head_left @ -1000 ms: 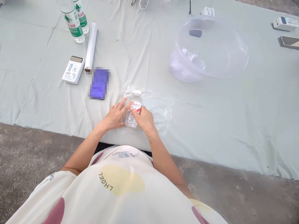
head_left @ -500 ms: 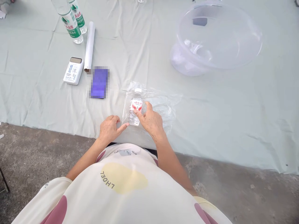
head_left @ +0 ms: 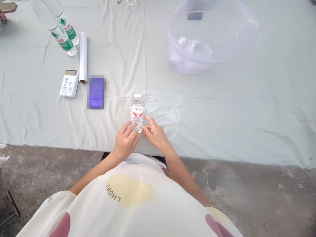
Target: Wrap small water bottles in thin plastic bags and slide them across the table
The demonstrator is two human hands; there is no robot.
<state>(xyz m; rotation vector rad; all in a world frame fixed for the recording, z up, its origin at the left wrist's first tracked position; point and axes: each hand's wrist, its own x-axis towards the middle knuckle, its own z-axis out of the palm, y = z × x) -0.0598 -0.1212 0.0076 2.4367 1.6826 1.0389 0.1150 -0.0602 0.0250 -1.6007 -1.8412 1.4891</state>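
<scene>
A small clear bottle [head_left: 137,112] with a white cap and a red-and-white label lies on a sheet of clear plastic film [head_left: 163,110], its cap pointing away from me. My left hand [head_left: 125,140] rests at the bottle's base, fingers stretched over its lower left end; the thumb is partly hidden. To the right of the base is my right hand [head_left: 156,133], thumb and forefinger apart, the thumb's tip close to the bottle. Some film is bunched around the base, but I cannot make out whether the fingers pinch it.
Left of the film lie a blurred purple object [head_left: 96,93], a white power bank [head_left: 69,84] and a white roll [head_left: 83,57]. Two green-labelled water bottles [head_left: 61,39] stand behind. A large clear basin [head_left: 214,61] sits back right. Another person's hand [head_left: 3,17] shows at far left.
My left hand has moved right onto the bottle's base. My right hand has slid from the label down toward the base. The view has shifted slightly.
</scene>
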